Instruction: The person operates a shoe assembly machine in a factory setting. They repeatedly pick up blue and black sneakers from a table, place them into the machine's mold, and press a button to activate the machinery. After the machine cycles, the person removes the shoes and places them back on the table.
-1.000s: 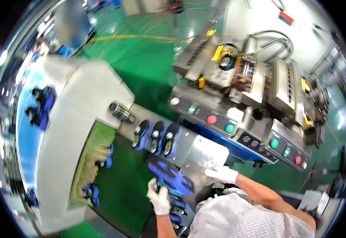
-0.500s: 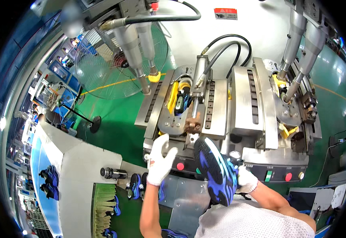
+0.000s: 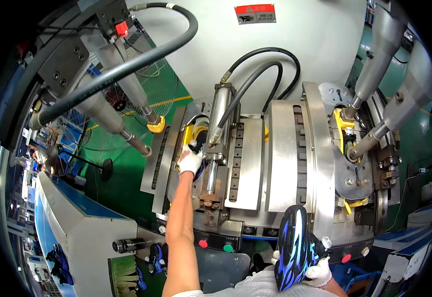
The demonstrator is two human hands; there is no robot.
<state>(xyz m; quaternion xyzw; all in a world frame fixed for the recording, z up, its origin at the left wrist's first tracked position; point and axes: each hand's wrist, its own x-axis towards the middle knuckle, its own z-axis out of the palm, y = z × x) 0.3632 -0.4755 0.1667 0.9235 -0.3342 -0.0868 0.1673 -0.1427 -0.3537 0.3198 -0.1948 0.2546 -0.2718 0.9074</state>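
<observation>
My left hand (image 3: pixel 190 162), in a white glove, reaches into the left station of a press (image 3: pixel 211 198). Its fingers close at a dark shoe (image 3: pixel 202 168) seated between yellow pads (image 3: pixel 188 134); the glove hides much of that shoe. Low at the right, my right hand (image 3: pixel 320 272), also gloved, grips a black, blue and light-blue sneaker (image 3: pixel 295 250). That sneaker stands toe up with its patterned sole turned to view, and a pale metal fitting (image 3: pixel 326 242) shows at its side. My right fingers are partly behind it.
Thick metal rods (image 3: pixel 97 111) and a black hose (image 3: pixel 127 67) hang over the left station. More rods (image 3: pixel 384 99) reach into the right station. Red (image 3: pixel 203 243) and green (image 3: pixel 228 248) buttons line the front. Several shoes (image 3: pixel 156 257) sit at lower left beside green bristles (image 3: pixel 122 277).
My left hand has moved forward from the press's front edge onto the shoe in the left station. My right hand has lowered the sneaker toward me and rightward. The view has shifted.
</observation>
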